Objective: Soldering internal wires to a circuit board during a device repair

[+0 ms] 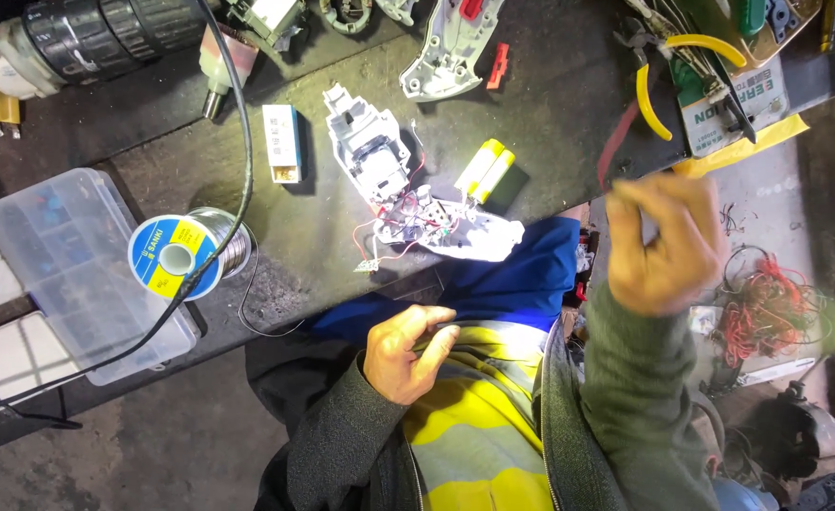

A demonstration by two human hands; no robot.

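Dark, worn tabletop (550, 104), crowded. Opened white tool housing (394, 180) with red wiring exposed lies at centre, lit brightly; two yellow cells (486, 170) just beside it. Solder spool (183, 254) and clear plastic compartment box (48, 255) to the left, black cable across them. Yellow-handled pliers (668, 71) at upper right. Concrete floor (152, 454) below, red wire tangle (768, 308) at right. Left hand (406, 352) rests on the jacket, fingers curled on its fabric. Right hand (666, 244) raised, blurred; fingers bunched together, grip cannot be told.
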